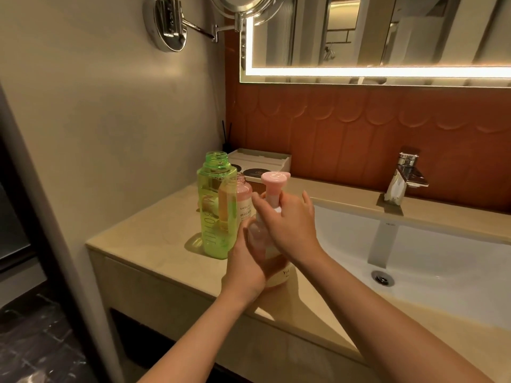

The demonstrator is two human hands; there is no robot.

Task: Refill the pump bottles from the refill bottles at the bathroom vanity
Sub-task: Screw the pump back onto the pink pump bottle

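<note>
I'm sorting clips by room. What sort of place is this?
Probably a hotel bathroom vanity: a white sink with a chrome tap, a backlit mirror above, and what looks like an amenity tray behind the pump bottle.

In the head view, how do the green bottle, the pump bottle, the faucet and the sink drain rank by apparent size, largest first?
1-2. green bottle and pump bottle: they look alike; the pump bottle is nearer and partly covered, so unranked.
3. faucet
4. sink drain
</note>
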